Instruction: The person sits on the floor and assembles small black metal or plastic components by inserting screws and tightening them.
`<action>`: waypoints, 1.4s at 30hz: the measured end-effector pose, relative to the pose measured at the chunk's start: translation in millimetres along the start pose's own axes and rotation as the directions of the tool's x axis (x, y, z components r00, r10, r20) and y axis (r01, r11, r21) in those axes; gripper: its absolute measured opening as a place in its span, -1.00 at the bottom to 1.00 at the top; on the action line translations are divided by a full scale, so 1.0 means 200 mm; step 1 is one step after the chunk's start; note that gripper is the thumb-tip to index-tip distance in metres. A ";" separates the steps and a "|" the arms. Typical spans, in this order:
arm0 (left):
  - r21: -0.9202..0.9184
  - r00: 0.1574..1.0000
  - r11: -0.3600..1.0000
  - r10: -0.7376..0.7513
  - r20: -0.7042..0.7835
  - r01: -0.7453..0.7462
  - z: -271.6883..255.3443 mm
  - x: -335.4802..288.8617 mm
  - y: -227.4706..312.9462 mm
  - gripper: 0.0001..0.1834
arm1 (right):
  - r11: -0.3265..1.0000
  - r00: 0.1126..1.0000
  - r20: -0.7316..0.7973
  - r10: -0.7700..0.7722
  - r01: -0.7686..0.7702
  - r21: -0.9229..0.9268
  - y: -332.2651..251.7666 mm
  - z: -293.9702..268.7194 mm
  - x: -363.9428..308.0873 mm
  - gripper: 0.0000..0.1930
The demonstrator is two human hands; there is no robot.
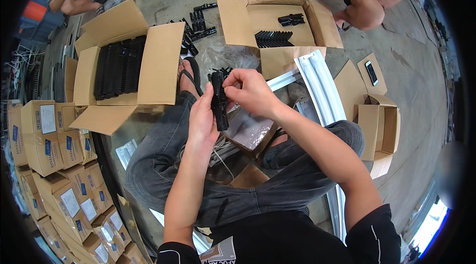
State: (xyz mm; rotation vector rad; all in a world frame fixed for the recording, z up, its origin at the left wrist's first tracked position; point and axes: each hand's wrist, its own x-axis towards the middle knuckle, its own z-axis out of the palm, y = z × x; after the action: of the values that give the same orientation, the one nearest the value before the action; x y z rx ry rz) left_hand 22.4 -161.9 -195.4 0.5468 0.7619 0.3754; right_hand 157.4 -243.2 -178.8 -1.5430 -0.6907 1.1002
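Observation:
My left hand [202,117] is wrapped around a long black bracket-like part [221,112], held upright above my lap. My right hand [254,91] meets it from the other side, thumb and fingers pinched against its upper half. Whatever sits between those fingertips is too small or too hidden to name. Just below the part, between my legs, stands a small carton [259,151] with a clear plastic bag [249,127] in it. Crumpled clear plastic [225,58] lies on the floor beyond my hands.
At left an open carton [161,65] holds tightly packed black parts; another carton [285,58] ahead holds several. Loose black parts [198,21] lie between them. White metal profiles [321,88], a small open box [369,125] and a phone [371,73] are at right. Stacked cartons [47,140] stand far left. Two people [367,8] sit nearby.

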 end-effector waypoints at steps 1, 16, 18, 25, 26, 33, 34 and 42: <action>0.000 1.000 1.000 0.000 0.000 0.000 0.00 0.00 0.00 -0.58 | 1.000 1.000 0.000 0.000 0.000 0.000 0.00 -0.01 0.00 -0.90; -0.071 0.998 0.997 0.029 0.055 -0.025 0.00 -0.02 0.02 -0.54 | 0.994 0.991 0.126 -0.051 0.039 0.101 -0.05 -0.04 0.02 -0.93; -0.083 0.997 0.996 0.029 0.067 -0.024 0.01 -0.03 0.02 -0.54 | 0.988 0.989 0.133 -0.062 0.043 0.145 -0.06 -0.04 0.01 -0.93; -0.087 0.996 0.994 0.073 0.050 -0.068 0.00 -0.02 0.00 -0.56 | 0.988 0.990 -0.030 -0.137 0.134 -0.079 -0.08 0.03 -0.05 -0.91; -0.080 0.998 0.995 0.056 0.035 -0.053 0.01 -0.03 0.00 -0.60 | 0.986 0.986 -0.077 -0.148 0.141 -0.088 -0.05 0.04 -0.06 -0.90; -0.059 1.000 0.998 0.024 0.004 -0.023 -0.02 -0.01 -0.01 -0.64 | 0.988 0.984 -0.099 -0.151 0.146 -0.049 -0.01 0.04 -0.02 -0.87; -0.058 1.000 0.998 0.022 0.004 -0.022 -0.02 -0.01 -0.01 -0.64 | 0.988 0.984 -0.101 -0.150 0.145 -0.047 -0.02 0.03 -0.02 -0.87; -0.013 0.998 0.999 0.050 0.045 -0.050 -0.06 0.00 -0.03 -0.65 | 0.980 0.984 -0.099 -0.147 0.132 -0.149 -0.05 0.04 -0.03 -0.88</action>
State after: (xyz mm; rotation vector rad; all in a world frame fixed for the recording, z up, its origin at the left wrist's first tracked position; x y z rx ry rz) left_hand 14.5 -162.8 -206.6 0.5622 0.7027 0.4121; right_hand 149.0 -242.1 -166.8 -1.6362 -0.8031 0.8703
